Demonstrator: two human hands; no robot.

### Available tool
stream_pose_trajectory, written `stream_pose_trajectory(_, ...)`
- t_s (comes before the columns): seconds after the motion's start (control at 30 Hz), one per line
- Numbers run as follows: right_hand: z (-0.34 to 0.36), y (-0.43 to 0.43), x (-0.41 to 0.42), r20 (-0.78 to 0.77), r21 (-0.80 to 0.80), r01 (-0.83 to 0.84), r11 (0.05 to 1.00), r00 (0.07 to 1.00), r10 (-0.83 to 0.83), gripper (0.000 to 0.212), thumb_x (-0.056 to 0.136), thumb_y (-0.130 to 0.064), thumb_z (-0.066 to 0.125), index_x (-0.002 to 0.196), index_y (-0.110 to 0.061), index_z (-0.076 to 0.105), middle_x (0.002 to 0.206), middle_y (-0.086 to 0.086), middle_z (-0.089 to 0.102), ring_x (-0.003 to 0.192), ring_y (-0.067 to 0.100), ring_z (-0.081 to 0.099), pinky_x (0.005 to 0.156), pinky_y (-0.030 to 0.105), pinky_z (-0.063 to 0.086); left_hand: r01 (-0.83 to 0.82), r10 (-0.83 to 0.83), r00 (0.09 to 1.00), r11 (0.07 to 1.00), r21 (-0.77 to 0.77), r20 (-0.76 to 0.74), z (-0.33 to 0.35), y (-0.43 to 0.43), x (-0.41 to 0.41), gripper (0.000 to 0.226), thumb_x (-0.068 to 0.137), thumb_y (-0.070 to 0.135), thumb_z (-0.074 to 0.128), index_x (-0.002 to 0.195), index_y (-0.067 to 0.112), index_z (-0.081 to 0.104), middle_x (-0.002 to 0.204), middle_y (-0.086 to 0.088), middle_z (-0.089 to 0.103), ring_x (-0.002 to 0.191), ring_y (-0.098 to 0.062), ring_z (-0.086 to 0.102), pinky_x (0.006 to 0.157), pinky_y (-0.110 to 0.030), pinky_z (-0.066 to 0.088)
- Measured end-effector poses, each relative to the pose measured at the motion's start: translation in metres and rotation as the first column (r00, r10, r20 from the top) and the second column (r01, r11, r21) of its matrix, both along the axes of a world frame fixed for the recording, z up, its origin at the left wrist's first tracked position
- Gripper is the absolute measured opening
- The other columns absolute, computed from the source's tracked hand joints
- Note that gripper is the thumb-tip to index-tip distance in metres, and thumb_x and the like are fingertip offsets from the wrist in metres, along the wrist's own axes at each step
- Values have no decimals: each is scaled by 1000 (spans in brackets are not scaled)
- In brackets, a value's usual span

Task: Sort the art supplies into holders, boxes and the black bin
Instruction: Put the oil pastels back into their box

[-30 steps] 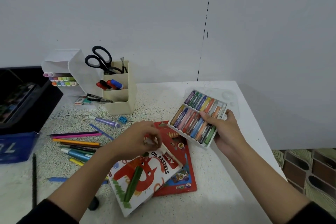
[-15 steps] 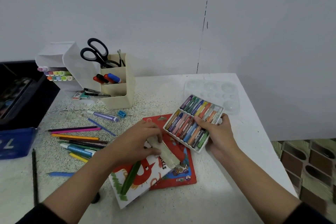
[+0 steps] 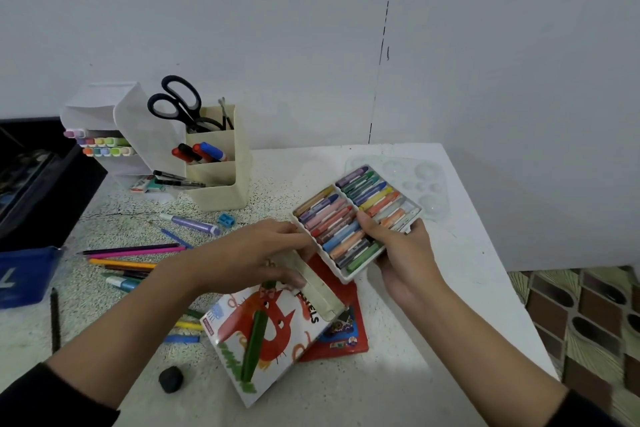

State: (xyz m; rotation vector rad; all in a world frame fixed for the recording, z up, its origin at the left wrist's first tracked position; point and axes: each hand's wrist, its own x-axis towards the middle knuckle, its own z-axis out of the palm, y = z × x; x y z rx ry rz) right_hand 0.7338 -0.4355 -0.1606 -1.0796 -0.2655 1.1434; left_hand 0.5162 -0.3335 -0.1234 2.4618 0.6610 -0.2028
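My right hand grips a white tray of oil pastels, thumb on top of the sticks, held just above the table. My left hand holds the open end flap of the white oil pastel box, which lies tilted on the table with a red cat printed on it. The tray's near corner sits close to the box's open end. A red box lies under the pastel box. Loose coloured pencils and a purple marker lie to the left.
A cream desk holder with scissors and markers stands at the back, beside a white marker case. A black bin and a blue pouch are at far left. A clear palette, blue sharpener and black eraser lie about.
My right hand has brought the pastel tray down and left, toward the box. My left hand has lifted the box's end flap open.
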Motion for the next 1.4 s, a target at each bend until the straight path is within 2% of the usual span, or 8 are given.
stream_pose_trajectory(0.1, 1, 1, -10, 23, 35, 69, 997, 997, -70, 64, 73, 0, 83, 130, -9, 55, 116, 11, 73, 107, 29, 71, 90, 50, 58, -52, 53, 998, 998, -46, 30, 3, -2, -1, 18, 92, 54, 61, 107, 50, 52, 125, 23, 40, 117, 2, 46, 85, -22, 57)
stream_pose_trajectory(0.27, 3, -1, -21, -15, 87, 132, 987, 991, -131, 63, 77, 1, 81, 132, -12, 54, 116, 10, 73, 105, 27, 72, 77, 41, 62, -107, 100, 983, 993, 40, 152, 0, -2, -4, 27, 85, 64, 61, 108, 53, 56, 114, 22, 36, 107, 6, 43, 81, -15, 49)
stream_pose_trajectory(0.37, 1, 1, -27, -23, 90, 131, 987, 991, -129, 63, 78, 0, 81, 132, -13, 54, 117, 11, 72, 105, 29, 71, 78, 44, 62, -149, 137, 971, 988, 45, 198, -1, -3, -4, 28, 82, 63, 67, 105, 50, 57, 112, 23, 36, 108, 8, 41, 78, -9, 45)
stream_pose_trajectory(0.53, 3, -2, -22, 179, 86, 92, 992, 978, -106, 68, 74, -1, 85, 132, -13, 52, 119, 9, 71, 108, 27, 70, 90, 54, 58, -213, 199, 943, 977, 26, 266, -5, 1, -10, 31, 78, 59, 75, 101, 45, 58, 109, 24, 43, 107, 4, 48, 76, -10, 48)
stream_pose_trajectory(0.7, 13, -8, 1, 359, 36, -17, 999, 933, 3, 69, 70, -1, 87, 128, -14, 53, 114, 4, 73, 105, 24, 72, 91, 52, 58, -247, 238, 929, 969, -4, 285, -9, 2, -13, 37, 73, 60, 79, 97, 43, 57, 111, 24, 46, 106, 1, 52, 79, -22, 56)
stream_pose_trajectory(0.9, 29, -1, 18, 499, -81, -133, 988, 852, 155, 66, 66, -9, 91, 118, -22, 53, 103, -4, 75, 93, 13, 74, 83, 42, 62, -236, 214, 910, 972, 17, 356, -10, 1, -5, 44, 65, 59, 84, 96, 37, 61, 107, 21, 50, 101, -5, 54, 78, -29, 57)
stream_pose_trajectory(1.2, 17, -2, 12, 470, -79, -138, 987, 868, 159, 63, 68, -7, 89, 117, -22, 53, 104, -4, 75, 94, 13, 74, 76, 34, 62, -199, 193, 905, 980, -23, 378, -3, 0, 2, 39, 67, 54, 84, 95, 38, 61, 109, 23, 48, 105, -6, 54, 82, -28, 57)
stream_pose_trajectory(1.4, 18, 8, 13, 388, -36, -73, 997, 918, 82, 66, 67, -6, 89, 120, -22, 53, 109, -2, 74, 98, 15, 73, 82, 39, 61, -259, 251, 865, 965, -43, 435, -6, -3, 6, 41, 65, 55, 85, 95, 38, 63, 123, 22, 39, 114, -3, 51, 83, -22, 57)
